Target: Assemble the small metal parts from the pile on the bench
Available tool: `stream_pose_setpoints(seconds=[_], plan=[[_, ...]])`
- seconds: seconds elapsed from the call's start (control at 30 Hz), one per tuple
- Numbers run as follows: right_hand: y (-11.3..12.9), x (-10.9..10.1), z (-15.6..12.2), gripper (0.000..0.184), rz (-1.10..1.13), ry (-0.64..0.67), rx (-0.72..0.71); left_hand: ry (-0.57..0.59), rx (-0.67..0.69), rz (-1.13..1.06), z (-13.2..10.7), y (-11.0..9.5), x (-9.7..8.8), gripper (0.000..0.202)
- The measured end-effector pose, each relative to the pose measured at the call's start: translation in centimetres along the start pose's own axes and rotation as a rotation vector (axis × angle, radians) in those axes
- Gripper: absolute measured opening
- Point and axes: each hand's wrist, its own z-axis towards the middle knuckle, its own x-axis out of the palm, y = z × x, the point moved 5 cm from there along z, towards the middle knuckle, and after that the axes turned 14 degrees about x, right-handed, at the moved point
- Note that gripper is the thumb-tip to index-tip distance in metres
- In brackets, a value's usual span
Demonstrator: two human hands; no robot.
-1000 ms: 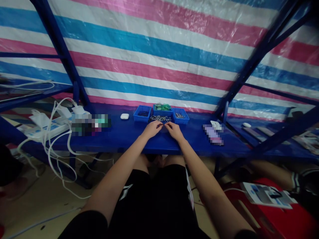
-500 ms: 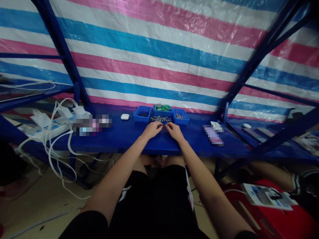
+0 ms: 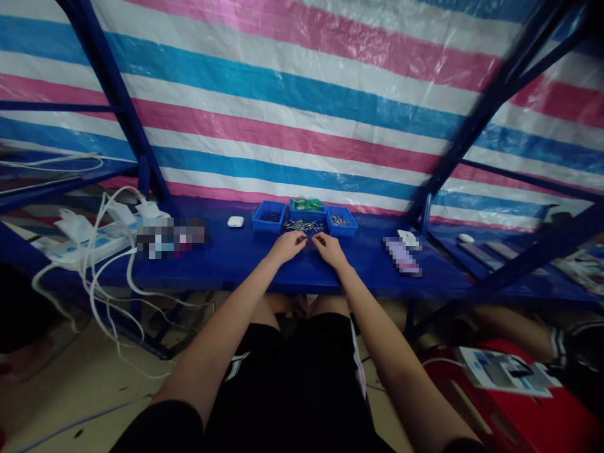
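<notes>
Both my hands rest on the blue shelf top (image 3: 245, 258), close together at its middle. My left hand (image 3: 289, 244) has its fingers curled in a pinch, and so has my right hand (image 3: 329, 246); what they pinch is too small to make out. Just beyond the fingertips lies a loose heap of small metal parts (image 3: 304, 225). Behind the heap stand three small blue trays: a left tray (image 3: 269, 217) with dark bits, a middle tray (image 3: 307, 206) with green pieces, and a right tray (image 3: 341, 221) with metal bits.
A white earbud case (image 3: 235, 221) lies left of the trays. Power strips with white chargers and cables (image 3: 89, 236) hang off the left end. A white object and blurred item (image 3: 404, 248) lie right. Blue rack posts (image 3: 113, 94) slant on both sides. Another person's leg (image 3: 519, 336) and a red box (image 3: 509, 402) are lower right.
The hands stay pinched at the same spot with only slight finger motion. The view has shifted a little.
</notes>
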Motion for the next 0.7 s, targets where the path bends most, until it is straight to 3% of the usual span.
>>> stream_pose_setpoints(seconds=[0.7], plan=[[0.10,-0.16,0.00,0.024,0.008,0.000,0.024,-0.011,0.003,-0.001,0.07,-0.26,-0.13,0.021]])
